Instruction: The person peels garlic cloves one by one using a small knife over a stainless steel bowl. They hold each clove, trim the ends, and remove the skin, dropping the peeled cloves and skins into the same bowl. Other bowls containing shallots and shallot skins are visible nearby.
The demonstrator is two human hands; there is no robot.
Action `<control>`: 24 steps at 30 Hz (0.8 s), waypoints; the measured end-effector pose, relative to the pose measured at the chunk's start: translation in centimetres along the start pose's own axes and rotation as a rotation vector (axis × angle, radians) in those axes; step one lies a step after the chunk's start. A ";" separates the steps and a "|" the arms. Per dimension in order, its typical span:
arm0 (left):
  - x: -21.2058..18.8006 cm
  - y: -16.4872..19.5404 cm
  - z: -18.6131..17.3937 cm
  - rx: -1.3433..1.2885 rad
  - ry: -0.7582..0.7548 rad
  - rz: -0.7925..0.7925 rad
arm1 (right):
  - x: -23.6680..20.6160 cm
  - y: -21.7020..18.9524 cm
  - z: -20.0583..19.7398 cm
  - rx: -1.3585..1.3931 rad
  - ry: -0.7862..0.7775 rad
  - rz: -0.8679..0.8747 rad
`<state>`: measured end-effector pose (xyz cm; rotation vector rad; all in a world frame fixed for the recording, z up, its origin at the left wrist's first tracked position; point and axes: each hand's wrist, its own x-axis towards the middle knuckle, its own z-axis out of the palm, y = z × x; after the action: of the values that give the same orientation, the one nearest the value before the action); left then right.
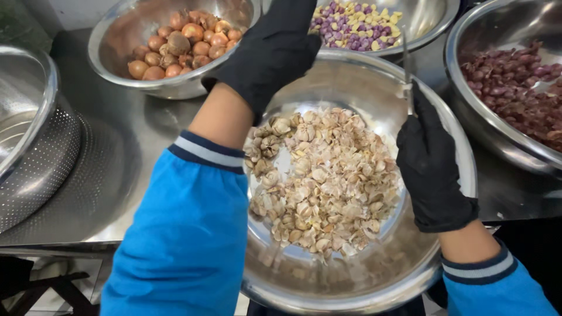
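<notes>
Head view: 1 frame, looking straight down over a steel worktop crowded with metal bowls.
Left hand (272, 50): gloved in black, stretched past the far rim of the big bowl toward the 2 bowls behind; whether the fingers are apart or closed on anything cannot be told, since only the back of the glove is shown.
Right hand (433, 169): gloved in black, fingers clamped together on a thin knife (408, 76) whose blade points away, held over the right rim of the big bowl.
Big steel bowl (363, 76): placed nearest the person, partly over the table edge, and filled across its floor with garlic skins and root ends (322, 181).
Handling: the skins are judged papery, light and loose, easily scattered, best scooped in handfuls; the bowl is judged stiff and smooth, best gripped at its rolled rim.
Knife grip: the blade is judged thin and sharp, so the handle is the only safe hold.
Far left bowl (117, 29): brown-skinned shallots are heaped inside.
Far middle bowl (433, 17): peeled yellow and purple pieces are held.
Right bowl (468, 105): reddish-purple peelings are piled.
Colander (41, 158): perforated steel, seen at the left edge.
Surface (123, 152): brushed stainless steel, reflective, judged slippery.
Room: a dark floor and frame are glimpsed beneath the table edge.
</notes>
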<state>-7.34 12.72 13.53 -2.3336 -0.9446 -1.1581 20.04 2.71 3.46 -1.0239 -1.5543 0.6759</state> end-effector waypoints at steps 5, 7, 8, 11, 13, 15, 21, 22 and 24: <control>-7.9 -1.2 5.6 -0.103 -0.811 -0.516 | 0.3 1.4 0.0 -0.371 0.054 -0.454; -11.5 0.9 7.3 -0.073 -0.757 -0.476 | 0.2 1.2 0.1 -0.330 0.022 -0.438; -12.8 1.7 8.0 -0.089 -0.710 -0.437 | 0.2 0.9 0.4 -0.350 0.011 -0.355; -15.2 3.3 9.9 0.049 -0.609 -0.394 | 0.1 0.0 0.9 -0.414 -0.029 -0.116; -16.0 3.5 10.8 0.003 -0.553 -0.445 | -0.2 -0.5 1.1 -0.469 -0.071 0.033; -16.2 3.5 11.4 0.019 -0.436 -0.378 | -0.1 -0.6 1.3 -0.453 -0.097 0.017; -13.8 2.8 11.3 -0.003 -0.523 -0.473 | -0.2 0.6 1.4 -0.365 -0.090 -0.102; -13.0 2.8 10.7 -0.038 -0.505 -0.498 | -0.2 0.8 1.4 -0.359 -0.094 -0.077; -11.5 3.4 9.2 -0.472 -0.354 -0.780 | -0.4 1.1 1.6 -0.330 -0.063 -0.274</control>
<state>-4.85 11.08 -1.28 -2.6684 -2.0263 -1.3663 18.82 3.05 1.93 -1.0087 -1.8603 0.2688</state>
